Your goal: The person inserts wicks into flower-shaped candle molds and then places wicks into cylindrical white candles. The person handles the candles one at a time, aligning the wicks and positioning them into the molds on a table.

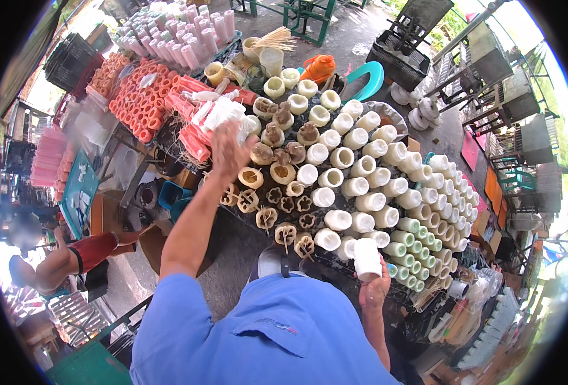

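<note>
My right hand (374, 286) is wrapped round a thick white wax-like cylinder (367, 260) and holds it upright at the table's near edge. My left hand (230, 153) reaches out to the far left, thumb apart from the fingers. Its fingertips lie on a crumpled white cloth or plastic sheet (218, 117), partly hiding it. Red plastic-wrapped bundles (195, 142) lie under and beside that sheet. Between my hands stand many hollow cream wax cups (342, 158). Several brown flower-shaped moulds with sticks across them (285, 233) sit at the near left edge.
Green-tinted cylinders (416, 234) stand at the right end. Rows of salmon rings (144, 96) and pink cylinders (188, 38) fill the far left. Thin sticks (274, 40) lean in a container at the back, near a teal chair (367, 80). Another person (59, 263) is at the left.
</note>
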The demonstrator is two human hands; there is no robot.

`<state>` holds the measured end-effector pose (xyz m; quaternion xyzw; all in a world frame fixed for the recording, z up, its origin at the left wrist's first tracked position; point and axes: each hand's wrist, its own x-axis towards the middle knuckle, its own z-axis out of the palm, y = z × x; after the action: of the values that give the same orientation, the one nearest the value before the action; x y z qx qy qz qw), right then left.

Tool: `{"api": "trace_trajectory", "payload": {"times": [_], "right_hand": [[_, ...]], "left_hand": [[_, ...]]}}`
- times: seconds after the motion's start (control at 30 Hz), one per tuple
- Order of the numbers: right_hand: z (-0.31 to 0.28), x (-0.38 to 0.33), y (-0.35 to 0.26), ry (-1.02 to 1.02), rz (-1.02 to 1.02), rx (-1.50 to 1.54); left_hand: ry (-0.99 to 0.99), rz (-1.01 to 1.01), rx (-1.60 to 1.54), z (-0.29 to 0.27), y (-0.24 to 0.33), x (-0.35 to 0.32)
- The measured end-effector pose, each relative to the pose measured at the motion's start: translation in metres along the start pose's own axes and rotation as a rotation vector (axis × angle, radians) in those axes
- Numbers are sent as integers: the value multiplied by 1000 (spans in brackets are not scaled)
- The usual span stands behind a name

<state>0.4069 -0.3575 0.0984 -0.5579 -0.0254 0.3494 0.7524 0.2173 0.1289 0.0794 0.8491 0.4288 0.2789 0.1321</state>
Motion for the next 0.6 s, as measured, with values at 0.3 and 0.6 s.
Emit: {"api": "trace_trajectory", "payload": {"times": [0.3,0.6], "right_hand": [[66,56,-29,199,-431,-475],[26,65,-80,235,-543,-1107]], "left_hand": [[-337,382,-923,17,277,-131],[-830,-984,-1788,77,324,-125]]}}
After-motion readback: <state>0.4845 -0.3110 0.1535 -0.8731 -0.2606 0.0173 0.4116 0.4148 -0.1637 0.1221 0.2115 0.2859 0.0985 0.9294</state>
